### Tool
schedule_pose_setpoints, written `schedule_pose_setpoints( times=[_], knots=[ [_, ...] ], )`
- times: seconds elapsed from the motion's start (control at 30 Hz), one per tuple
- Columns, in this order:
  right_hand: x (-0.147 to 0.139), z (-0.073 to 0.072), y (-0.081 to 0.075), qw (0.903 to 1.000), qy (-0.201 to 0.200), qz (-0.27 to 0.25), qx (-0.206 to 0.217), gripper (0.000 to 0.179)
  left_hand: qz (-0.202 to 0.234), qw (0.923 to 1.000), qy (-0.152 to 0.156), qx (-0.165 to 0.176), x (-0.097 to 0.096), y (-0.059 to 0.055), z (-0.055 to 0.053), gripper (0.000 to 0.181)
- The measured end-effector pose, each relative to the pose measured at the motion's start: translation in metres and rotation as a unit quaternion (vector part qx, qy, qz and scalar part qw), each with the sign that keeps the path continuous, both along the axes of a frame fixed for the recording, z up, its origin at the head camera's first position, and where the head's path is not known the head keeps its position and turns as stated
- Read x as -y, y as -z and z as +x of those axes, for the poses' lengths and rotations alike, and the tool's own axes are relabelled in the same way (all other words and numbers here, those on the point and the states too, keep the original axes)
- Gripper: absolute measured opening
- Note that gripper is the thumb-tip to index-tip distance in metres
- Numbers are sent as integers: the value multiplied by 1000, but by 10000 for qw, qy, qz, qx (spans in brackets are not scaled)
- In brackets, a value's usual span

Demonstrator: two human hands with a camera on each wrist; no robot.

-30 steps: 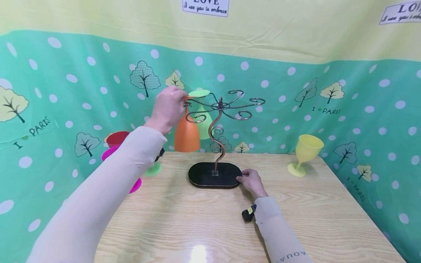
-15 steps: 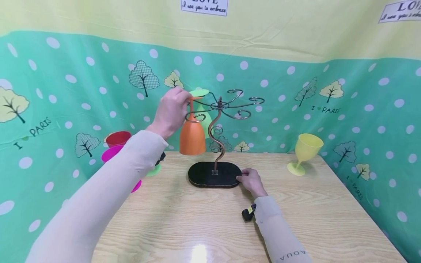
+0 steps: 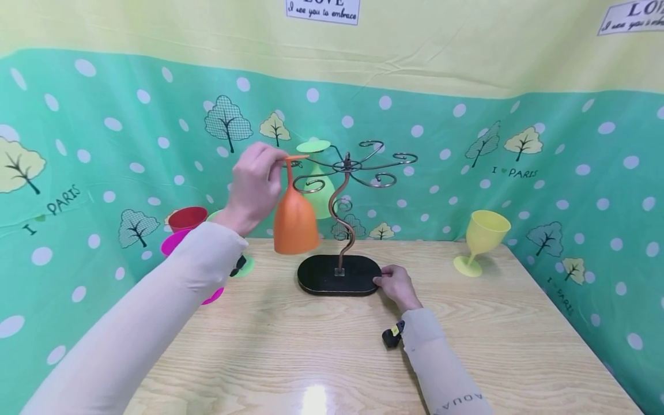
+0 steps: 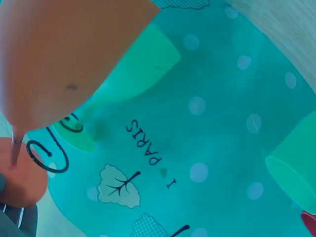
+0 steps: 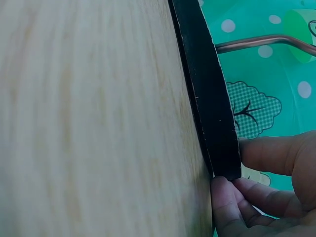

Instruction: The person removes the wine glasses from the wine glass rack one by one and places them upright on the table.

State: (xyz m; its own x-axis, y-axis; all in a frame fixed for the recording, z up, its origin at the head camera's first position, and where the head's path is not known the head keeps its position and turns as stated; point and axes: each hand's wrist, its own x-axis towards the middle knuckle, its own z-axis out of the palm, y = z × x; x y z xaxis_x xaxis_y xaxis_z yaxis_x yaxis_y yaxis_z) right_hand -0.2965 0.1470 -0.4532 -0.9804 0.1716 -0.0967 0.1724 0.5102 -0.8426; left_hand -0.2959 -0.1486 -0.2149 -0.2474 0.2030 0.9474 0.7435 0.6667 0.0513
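Observation:
My left hand pinches an orange goblet by its foot. The goblet hangs bowl-down in the air, in front and to the left of the metal stemware rack. In the left wrist view, fingertips touch the goblet's round foot, close to a wire curl. A light green goblet hangs upside down on a rack arm behind the orange one. At the right end of the rack's black base, my right hand grips the edge between thumb and fingers, as the right wrist view shows.
At the left, partly behind my left forearm, stand a red cup, a magenta goblet and another green goblet. A yellow goblet stands upright at the table's right rear. Patterned cloth hangs behind the wooden table.
The orange goblet first shifted right by the rack's left curl, then moved back left and lower with my left hand. My right hand and the rack base stay put.

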Motion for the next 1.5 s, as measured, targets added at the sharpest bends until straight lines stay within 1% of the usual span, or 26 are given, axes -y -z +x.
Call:
schedule_pose_setpoints(
  times=[0.13, 0.3, 0.4, 0.5, 0.67, 0.77, 0.93, 1.07, 1.17, 1.3, 1.5],
  knots=[
    [0, 1, -1, 10000, 4, -27, 14, 37, 201, 9998, -71, 58, 8, 4, 6, 13],
    [-1, 3, -2, 10000, -62, -17, -17, 37, 568, 9979, -176, 247, 19, 9, 15, 13],
    [-1, 4, -4, 10000, -81, -7, -29, 36, 808, 9956, -272, 388, 25, 15, 21, 14],
    [0, 5, -5, 10000, -86, 0, -33, 36, 958, 9932, -416, 506, 31, 22, 26, 13],
    [-1, 5, -5, 10000, -68, -21, -10, 37, 1147, 9894, -573, 686, 36, 41, 30, 11],
    [-2, 5, -4, 10000, -93, 1, -19, 37, 1213, 9865, -646, 889, 39, 54, 33, 11],
    [-2, 4, -4, 9999, -133, 40, -25, 36, 1386, 9793, -716, 1290, 41, 81, 37, 12],
    [-2, 4, -5, 9998, -172, -3, -30, 37, 1487, 9737, -792, 1533, 41, 102, 38, 11],
    [-2, 4, -6, 9997, -236, -27, -22, 38, 1562, 9695, -790, 1716, 39, 116, 39, 12],
    [-4, 6, -5, 9993, -375, -27, -1, 41, 1711, 9618, -710, 2016, 36, 132, 43, 12],
    [-9, 13, -8, 9979, -595, -239, -66, 43, 1863, 9493, -641, 2449, 28, 149, 48, 13]
  ],
)
